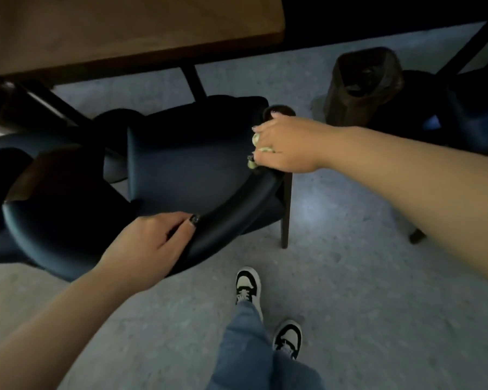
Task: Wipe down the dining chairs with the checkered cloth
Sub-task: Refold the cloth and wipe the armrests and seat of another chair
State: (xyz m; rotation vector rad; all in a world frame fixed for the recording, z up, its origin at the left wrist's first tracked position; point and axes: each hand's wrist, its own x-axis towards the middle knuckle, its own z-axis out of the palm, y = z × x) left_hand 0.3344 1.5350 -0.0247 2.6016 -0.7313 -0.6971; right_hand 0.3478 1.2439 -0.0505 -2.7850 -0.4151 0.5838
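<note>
Right hand (285,144) clutching checkered cloth (256,139) on dark chair (186,161) backrest, left hand (150,246) gripping its rim, no legible writing

table (130,29): wood top, upper left, dark legs | bin (361,85): brown, bag-lined, on floor right of table | floor (364,277): grey speckled | sneakers (248,285): black-white | jeans (245,347): blue

Smooth, faintly glossy dark blue leather-like padding on the chair (197,170), with a dark wooden leg at four o'clock. Matt brown wood on the table (130,29) at eleven o'clock. Speckled, slightly shiny stone-like floor (350,249). Soft pale cloth (256,142) bunched under the right hand (285,144). Blue denim jeans (245,347) at six o'clock.
</note>
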